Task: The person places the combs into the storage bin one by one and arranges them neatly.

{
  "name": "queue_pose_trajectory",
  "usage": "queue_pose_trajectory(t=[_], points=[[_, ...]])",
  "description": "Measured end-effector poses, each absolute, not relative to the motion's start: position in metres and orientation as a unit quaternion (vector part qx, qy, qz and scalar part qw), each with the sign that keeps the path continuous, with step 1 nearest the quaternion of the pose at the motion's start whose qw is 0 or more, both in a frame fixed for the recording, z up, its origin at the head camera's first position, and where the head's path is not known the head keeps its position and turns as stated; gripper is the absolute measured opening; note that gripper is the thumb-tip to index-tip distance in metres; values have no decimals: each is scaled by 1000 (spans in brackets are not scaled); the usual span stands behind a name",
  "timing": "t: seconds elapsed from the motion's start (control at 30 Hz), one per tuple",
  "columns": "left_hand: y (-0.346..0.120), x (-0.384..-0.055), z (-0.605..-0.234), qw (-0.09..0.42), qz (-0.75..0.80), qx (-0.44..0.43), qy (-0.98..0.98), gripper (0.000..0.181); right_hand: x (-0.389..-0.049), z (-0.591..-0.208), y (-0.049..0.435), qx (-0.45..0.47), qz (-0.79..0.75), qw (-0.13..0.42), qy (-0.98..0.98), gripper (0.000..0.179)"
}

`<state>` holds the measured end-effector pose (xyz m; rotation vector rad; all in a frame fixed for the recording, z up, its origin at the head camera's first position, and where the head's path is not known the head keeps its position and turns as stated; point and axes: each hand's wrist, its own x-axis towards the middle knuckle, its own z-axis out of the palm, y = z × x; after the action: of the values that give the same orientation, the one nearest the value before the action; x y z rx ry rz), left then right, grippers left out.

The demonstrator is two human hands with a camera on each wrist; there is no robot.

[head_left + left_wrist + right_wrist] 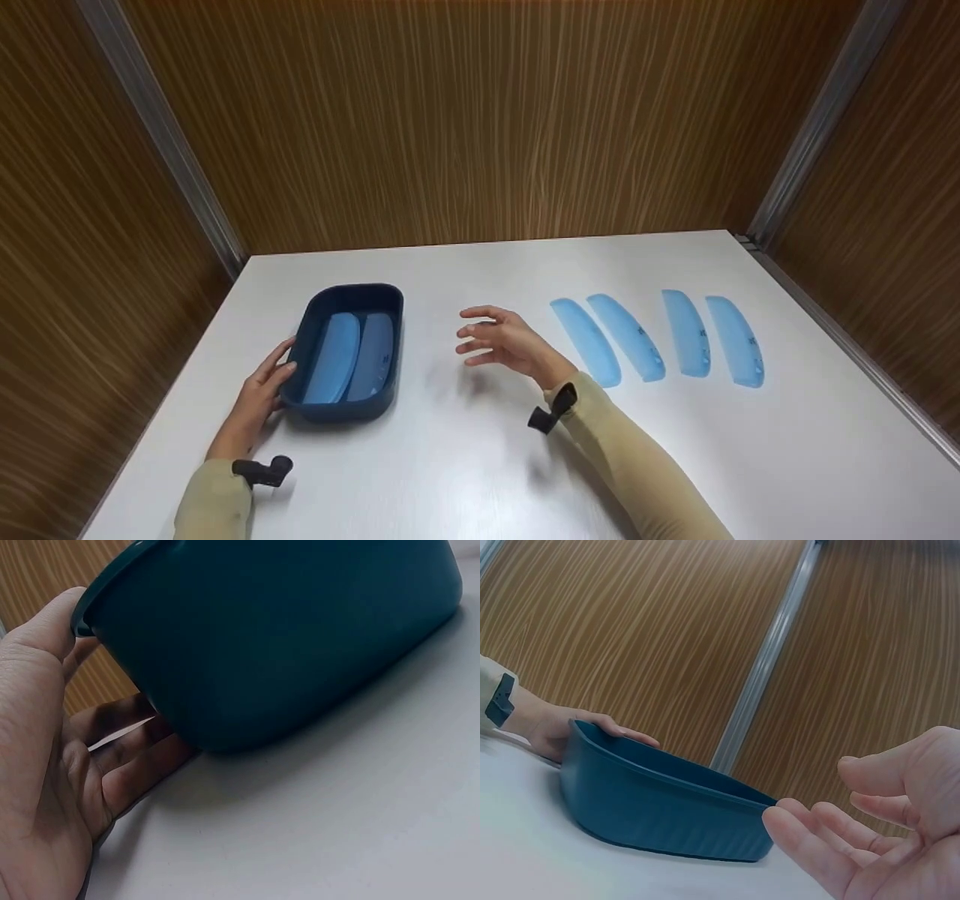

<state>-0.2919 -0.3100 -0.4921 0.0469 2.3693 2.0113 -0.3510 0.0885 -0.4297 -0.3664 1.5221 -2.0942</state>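
My left hand (259, 391) grips the near left side of a dark blue plastic tub (400, 330), thumb at the rim and the other fingers against the outer wall, as the left wrist view shows. Two flat, curved blue pieces lie side by side in it: a lighter one (334, 358) on the left and a darker one (373, 356) on the right. Over the table, to the right of the tub, my right hand (510, 343) hovers with loosely bent, spread fingers and nothing in them. The right wrist view shows its fingertips (780, 823) overlapping the tub's end.
Several flat, curved, translucent blue pieces (634, 337) lie spaced out on the right half of the white table (480, 465), some with small dark marks. Wood-patterned panels (480, 120) with metal corner strips (169, 142) enclose the back and both sides.
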Motion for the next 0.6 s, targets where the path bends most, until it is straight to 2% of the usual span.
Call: queue_pose_trajectory(t=[0.6], points=[[-310,-294,-492,18,638,12,770,51,-350,-436,126,-113,-767,240,584,38]])
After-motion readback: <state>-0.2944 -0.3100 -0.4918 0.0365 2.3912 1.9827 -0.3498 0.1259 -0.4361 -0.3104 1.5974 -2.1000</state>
